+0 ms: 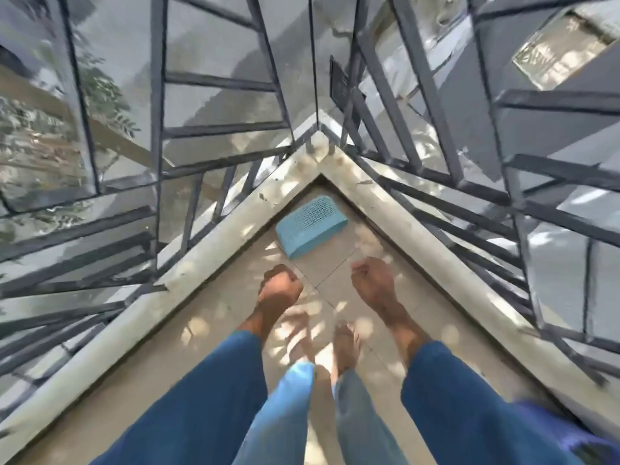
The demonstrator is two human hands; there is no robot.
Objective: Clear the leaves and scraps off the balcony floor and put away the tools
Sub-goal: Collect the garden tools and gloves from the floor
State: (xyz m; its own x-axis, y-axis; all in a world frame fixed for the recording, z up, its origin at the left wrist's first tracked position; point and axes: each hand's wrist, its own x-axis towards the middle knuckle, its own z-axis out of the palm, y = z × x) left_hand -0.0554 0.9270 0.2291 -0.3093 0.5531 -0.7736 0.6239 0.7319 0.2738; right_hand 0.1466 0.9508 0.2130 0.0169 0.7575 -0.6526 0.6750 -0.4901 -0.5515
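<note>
Both fists were curled with nothing visible in them, and the blue perforated basket (310,225) lay on the balcony floor (208,350) in the corner just ahead, long side slanting far-right, nearer my left hand (280,286) than my right hand (370,282).

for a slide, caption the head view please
Over the tiled balcony floor, left hand and right hand curl into fists; a light-blue perforated basket lies in the corner.
</note>
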